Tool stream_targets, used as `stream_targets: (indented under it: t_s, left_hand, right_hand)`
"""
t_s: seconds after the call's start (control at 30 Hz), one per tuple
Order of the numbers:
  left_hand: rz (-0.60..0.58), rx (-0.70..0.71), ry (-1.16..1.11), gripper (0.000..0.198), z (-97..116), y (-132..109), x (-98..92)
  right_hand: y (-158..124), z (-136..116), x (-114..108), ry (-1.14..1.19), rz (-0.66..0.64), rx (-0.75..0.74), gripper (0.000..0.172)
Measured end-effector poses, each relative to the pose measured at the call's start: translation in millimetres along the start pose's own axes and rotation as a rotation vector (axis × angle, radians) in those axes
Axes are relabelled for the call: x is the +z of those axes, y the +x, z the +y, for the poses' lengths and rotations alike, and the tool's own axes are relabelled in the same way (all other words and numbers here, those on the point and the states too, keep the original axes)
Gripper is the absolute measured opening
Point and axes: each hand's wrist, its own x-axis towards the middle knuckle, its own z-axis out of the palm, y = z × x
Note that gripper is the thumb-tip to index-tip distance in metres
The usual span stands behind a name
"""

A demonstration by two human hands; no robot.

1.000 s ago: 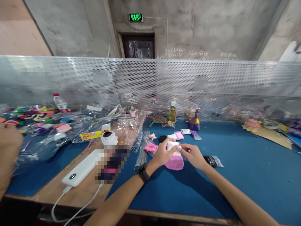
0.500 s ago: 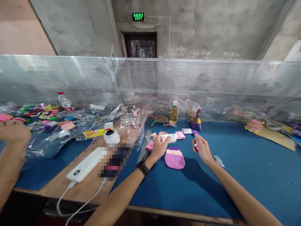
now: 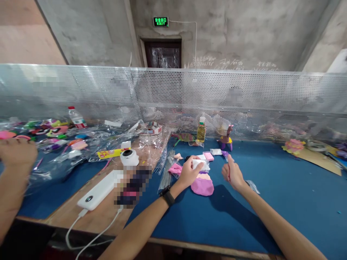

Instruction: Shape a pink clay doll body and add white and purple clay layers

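Observation:
My left hand (image 3: 190, 170) is closed on a white clay packet (image 3: 200, 165) in clear plastic, held over the far edge of a flattened clay piece (image 3: 202, 186). That piece is mostly pinkish purple, with a peach band and some dark purple behind it. To the right, my right hand (image 3: 233, 174) is curled with the thumb up; whatever its fingers hold is hidden. Behind the hands lie a pink clay block (image 3: 208, 156), a white packet (image 3: 215, 152) and a small purple piece (image 3: 225, 154). Pink clay (image 3: 175, 169) lies left of my left hand.
A bundle of thin wires (image 3: 166, 173), a phone (image 3: 133, 186) and a white power bank (image 3: 99, 189) lie to the left. An oil bottle (image 3: 201, 130) and clay figures (image 3: 226, 140) stand by the mesh divider (image 3: 257, 90). Another person's hand (image 3: 17, 151) is far left.
My left hand has moved slightly right and down with the white packet, now covering part of the flattened clay. My right hand has turned, hiding the pale bit visible at its fingers earlier.

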Motion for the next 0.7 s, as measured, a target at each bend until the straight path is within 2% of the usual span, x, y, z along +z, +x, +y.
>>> stream_targets:
  t_s: [0.1, 0.2, 0.37, 0.53, 0.63, 0.7]
  left_hand:
    - [-0.036, -0.005, -0.049, 0.029, 4, -3, 3.0]
    - [-0.056, 0.009, -0.094, 0.03, 7, -5, 5.2]
    - [-0.03, 0.004, -0.165, 0.034, 5, -3, 6.3]
    - [-0.092, -0.097, -0.298, 0.046, 10, -4, 8.3]
    - [-0.184, -0.16, -0.343, 0.05, 12, -9, 10.1]
    - [-0.25, -0.17, -0.353, 0.051, 11, -12, 11.6]
  right_hand:
    - [-4, -1, 3, -0.175, -0.046, -0.073, 0.072]
    - [-8, 2, 6, -0.327, -0.122, -0.156, 0.063]
    - [-10, 5, 9, -0.31, -0.259, -0.21, 0.037]
    - [-11, 5, 14, -0.186, -0.289, -0.139, 0.041]
    - [-13, 9, 18, -0.144, -0.299, -0.085, 0.05]
    - [-13, 13, 19, -0.181, -0.322, -0.096, 0.046]
